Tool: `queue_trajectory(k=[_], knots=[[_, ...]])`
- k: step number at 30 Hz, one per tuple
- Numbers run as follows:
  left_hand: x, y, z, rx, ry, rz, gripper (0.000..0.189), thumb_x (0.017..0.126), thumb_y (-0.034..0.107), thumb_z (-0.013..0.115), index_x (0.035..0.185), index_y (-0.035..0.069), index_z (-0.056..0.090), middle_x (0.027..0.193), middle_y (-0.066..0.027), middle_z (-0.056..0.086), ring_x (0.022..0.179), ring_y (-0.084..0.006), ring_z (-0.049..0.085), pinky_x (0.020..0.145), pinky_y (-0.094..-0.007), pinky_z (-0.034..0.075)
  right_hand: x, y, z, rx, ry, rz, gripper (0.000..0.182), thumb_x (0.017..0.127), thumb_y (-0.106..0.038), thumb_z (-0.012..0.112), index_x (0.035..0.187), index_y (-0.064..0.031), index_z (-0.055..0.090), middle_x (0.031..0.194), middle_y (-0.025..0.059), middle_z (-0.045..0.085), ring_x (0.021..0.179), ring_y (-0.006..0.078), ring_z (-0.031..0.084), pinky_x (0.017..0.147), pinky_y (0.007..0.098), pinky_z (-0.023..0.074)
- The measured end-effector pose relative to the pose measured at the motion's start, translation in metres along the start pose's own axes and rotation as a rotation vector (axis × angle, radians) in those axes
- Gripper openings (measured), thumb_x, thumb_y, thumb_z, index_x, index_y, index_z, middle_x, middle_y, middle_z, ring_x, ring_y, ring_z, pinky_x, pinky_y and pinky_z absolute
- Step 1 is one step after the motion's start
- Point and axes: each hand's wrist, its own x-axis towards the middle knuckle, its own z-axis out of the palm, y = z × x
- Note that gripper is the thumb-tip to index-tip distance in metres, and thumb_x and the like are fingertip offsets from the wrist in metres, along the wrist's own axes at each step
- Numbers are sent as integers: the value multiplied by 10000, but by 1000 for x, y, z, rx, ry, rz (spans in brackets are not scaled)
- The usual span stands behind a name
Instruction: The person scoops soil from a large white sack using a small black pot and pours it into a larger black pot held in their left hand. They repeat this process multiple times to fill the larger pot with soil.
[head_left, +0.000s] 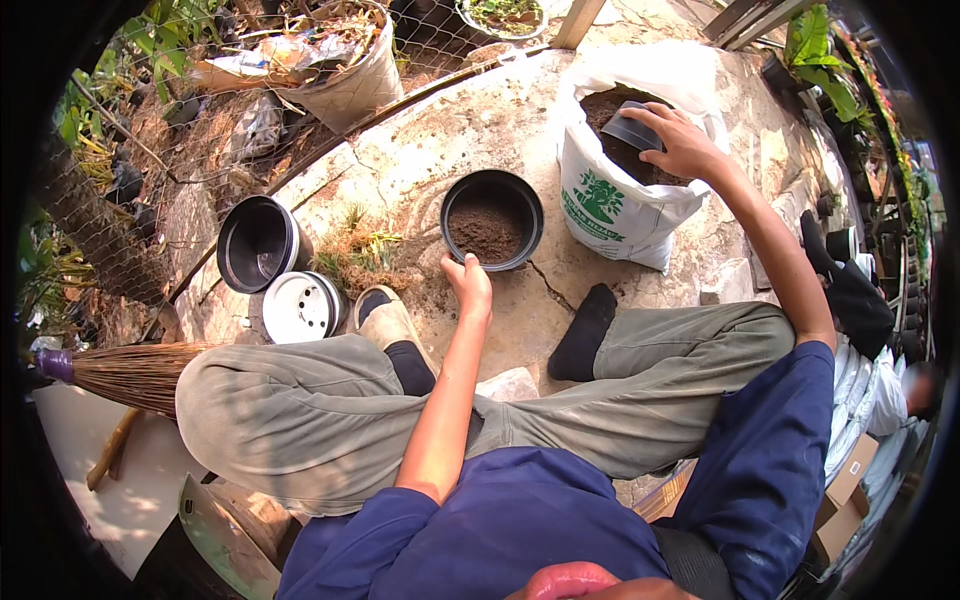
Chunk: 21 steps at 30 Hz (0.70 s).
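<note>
My left hand (471, 285) grips the near rim of a round black plastic plant pot (534, 225), which stands on the concrete in front of me. Dark brown soil (486, 229) covers the pot's bottom, well below the rim. At the upper right, my right hand (679, 142) holds a small black pot (632, 127) inside the mouth of a white sack (615, 217). The sack bears a green tree print and writing, and its top is rolled open over more dark soil (600, 107). Whether the small pot contains soil is hidden from view.
Left of my foot stand an empty black pot (251, 247) and stacked white pots (296, 309). A clump of grassy plants (364, 251) lies beside them. A wire fence (225, 135) borders the left; a stick broom (135, 373) lies by my knee. Another person (892, 397) is at far right.
</note>
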Motion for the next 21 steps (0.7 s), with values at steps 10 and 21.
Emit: queue_trajectory(k=[10,21], knots=[[7,-8,-1,3,-8,-34,465,1034,189,460,1432,0,312,1411,-227,465,1298,-313,472,1089,-409,345,0,18,-4,158,31,18,694,843,-214,757,1473,-242,467,1475,148,489,1362,351,464,1134,450,393],[7,-10,-1,7,14,16,434,1036,185,446,1419,17,329,1381,-208,471,1261,-297,488,1064,-412,376,-1,24,-22,180,139,101,671,868,-285,716,1482,-206,459,1427,166,535,1288,335,537,1075,433,441]])
